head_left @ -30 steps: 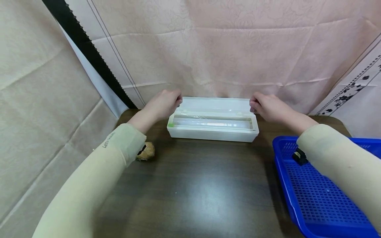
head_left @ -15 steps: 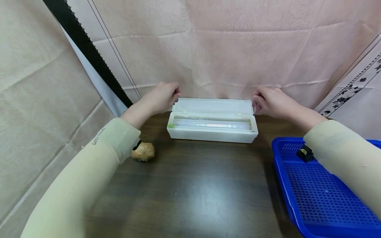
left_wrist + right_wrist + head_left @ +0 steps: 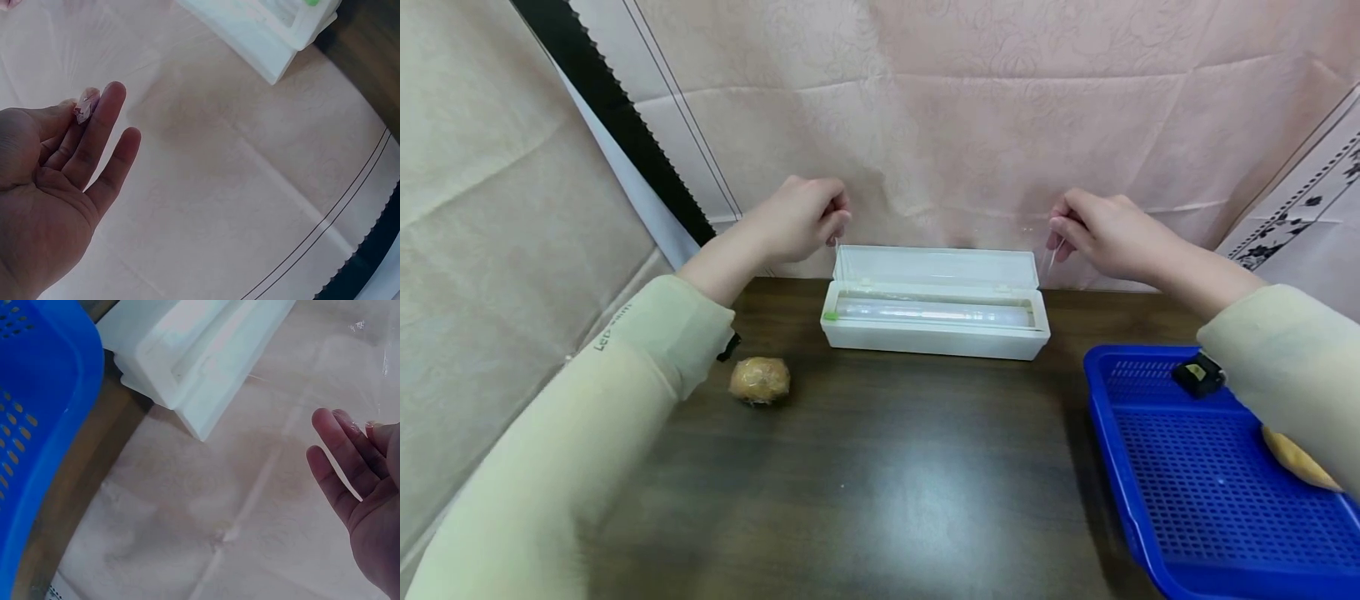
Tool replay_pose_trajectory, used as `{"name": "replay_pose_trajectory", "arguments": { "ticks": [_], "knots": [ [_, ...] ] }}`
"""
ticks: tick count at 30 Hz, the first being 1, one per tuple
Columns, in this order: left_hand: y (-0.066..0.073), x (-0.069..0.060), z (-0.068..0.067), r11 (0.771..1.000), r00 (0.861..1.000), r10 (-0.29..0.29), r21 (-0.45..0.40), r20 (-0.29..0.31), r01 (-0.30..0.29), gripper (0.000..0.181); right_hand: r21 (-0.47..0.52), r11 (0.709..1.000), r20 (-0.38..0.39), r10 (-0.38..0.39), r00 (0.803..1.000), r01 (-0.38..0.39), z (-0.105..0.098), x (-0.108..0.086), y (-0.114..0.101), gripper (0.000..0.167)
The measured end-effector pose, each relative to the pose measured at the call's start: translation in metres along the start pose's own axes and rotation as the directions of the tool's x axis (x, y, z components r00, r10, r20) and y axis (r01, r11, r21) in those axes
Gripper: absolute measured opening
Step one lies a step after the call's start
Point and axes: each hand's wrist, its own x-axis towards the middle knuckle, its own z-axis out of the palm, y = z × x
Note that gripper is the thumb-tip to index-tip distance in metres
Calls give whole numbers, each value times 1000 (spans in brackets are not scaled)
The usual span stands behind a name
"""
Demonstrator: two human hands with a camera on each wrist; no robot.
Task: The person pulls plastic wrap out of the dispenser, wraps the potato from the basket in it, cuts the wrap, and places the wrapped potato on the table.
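A white cling film dispenser (image 3: pixel 936 342) stands at the far side of the table, its lid (image 3: pixel 936 268) raised, with a clear film roll (image 3: pixel 936 312) inside. Above its left end, my left hand (image 3: pixel 801 218) pinches a bunched edge of clear cling film (image 3: pixel 87 105) between thumb and fingers. My right hand (image 3: pixel 1101 232), above and beyond the right end, pinches the other side of the film. In both wrist views the outer fingers are extended. The sheet is so transparent that its outline between the hands is hard to see.
On the left of the table sits a brown potato-like lump (image 3: pixel 760 380) wrapped in clear film. A blue perforated basket (image 3: pixel 1108 450) stands on the right, with a yellowish elongated item (image 3: pixel 1296 458) partly hidden by the right sleeve. Pale cloth (image 3: pixel 955 150) hangs behind the table.
Both hands have risen from beside the dispenser, spreading slightly apart with the film. The wrapped lump and the yellowish item in the basket have come out from behind the sleeves.
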Motion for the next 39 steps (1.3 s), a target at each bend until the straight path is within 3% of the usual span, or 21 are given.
{"name": "replay_pose_trajectory", "arguments": {
  "ticks": [8,18,39],
  "knots": [
    [8,-1,-24,1000,1000,6,1,-19,-6,19,-27,999,-43,-27,999,26,-20,2,-3,14],
    [19,-3,-50,1000,999,-4,20,-34,4,20,-81,997,-26,-5,1000,3,-48,8,-9,18],
    [33,-5,-93,995,995,-17,97,-100,26,22,-134,991,-99,-16,995,2,-91,9,-26,20]
  ]
}}
